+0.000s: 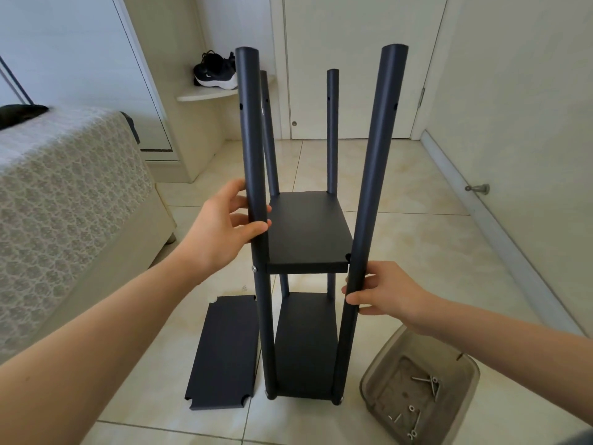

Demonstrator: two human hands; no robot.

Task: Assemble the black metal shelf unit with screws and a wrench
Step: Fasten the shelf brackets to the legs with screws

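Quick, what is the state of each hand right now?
The left hand grips the front left post.
The right hand grips the front right post.

— What's over on the left?
— A bed (64, 187) under a pale lace-patterned cover, with something dark (22, 112) lying at its far end.
— And behind it?
— A small rounded corner shelf (205, 95) carrying a pair of black sneakers (215, 73) with white soles.
— Further right?
— A closed white door (353, 59), with a hinge (422, 97) on its right edge. A metal doorstop (478, 188) sticks out low on the right wall, above the baseboard. The floor (433, 239) is glossy beige tile.
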